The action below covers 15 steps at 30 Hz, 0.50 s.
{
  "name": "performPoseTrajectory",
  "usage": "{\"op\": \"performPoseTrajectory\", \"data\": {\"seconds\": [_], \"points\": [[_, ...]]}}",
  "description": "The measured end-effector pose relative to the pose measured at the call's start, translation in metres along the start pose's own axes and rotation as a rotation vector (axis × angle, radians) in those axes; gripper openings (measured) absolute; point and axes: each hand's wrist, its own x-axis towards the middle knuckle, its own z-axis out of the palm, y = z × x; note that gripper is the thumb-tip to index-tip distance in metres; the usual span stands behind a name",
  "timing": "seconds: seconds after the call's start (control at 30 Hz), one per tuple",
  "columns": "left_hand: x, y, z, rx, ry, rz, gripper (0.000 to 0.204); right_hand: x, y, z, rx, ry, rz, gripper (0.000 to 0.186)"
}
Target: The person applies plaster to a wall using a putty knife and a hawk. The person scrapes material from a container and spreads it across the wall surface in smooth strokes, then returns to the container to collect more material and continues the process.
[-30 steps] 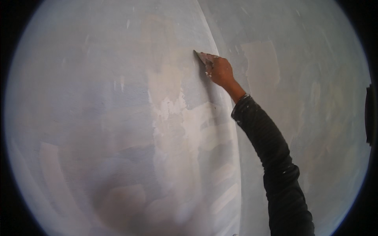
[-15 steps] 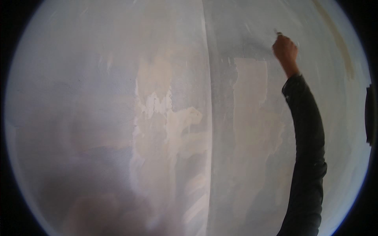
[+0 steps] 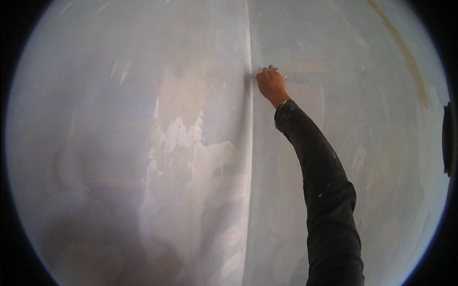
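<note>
My right hand, at the end of a dark, paint-flecked sleeve, is raised to the wall beside the inside corner line. Its fingers are closed round what looks like a putty knife; the fist hides most of it, and only a thin pale edge shows by the fingers. Just right of the hand, a fresh beige strip of filler runs sideways on the right wall. Below it lies a taller, smoothed filler patch, partly behind my forearm. My left hand is out of view.
The left wall carries a rough-edged, cream filler patch. A tan curved streak marks the far upper right. At the right rim stands a dark object I cannot make out. Blurred shadow covers the lower left.
My right hand has swept left and slightly down, from the upper right wall to the corner line. A beige strip now shows above the taller patch. The view has shifted slightly.
</note>
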Motion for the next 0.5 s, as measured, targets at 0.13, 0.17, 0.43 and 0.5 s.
{"op": "performPoseTrajectory", "data": {"seconds": [0.13,0.17,0.43,0.5], "points": [[-0.002,-0.003,0.000,-0.013,-0.026,0.008,0.028,-0.028,-0.002,-0.035,0.123,-0.374,-0.237,0.024],[-0.001,-0.005,0.000,-0.016,-0.027,0.014,0.028,-0.035,0.005,-0.045,0.164,-0.490,-0.293,0.026],[-0.002,-0.019,0.004,-0.049,-0.053,0.012,0.029,-0.039,0.211,-0.082,-0.171,0.017,0.475,0.023],[-0.005,-0.018,0.000,-0.041,-0.025,0.014,0.029,-0.039,0.206,-0.081,-0.238,-0.150,0.499,0.024]]}}
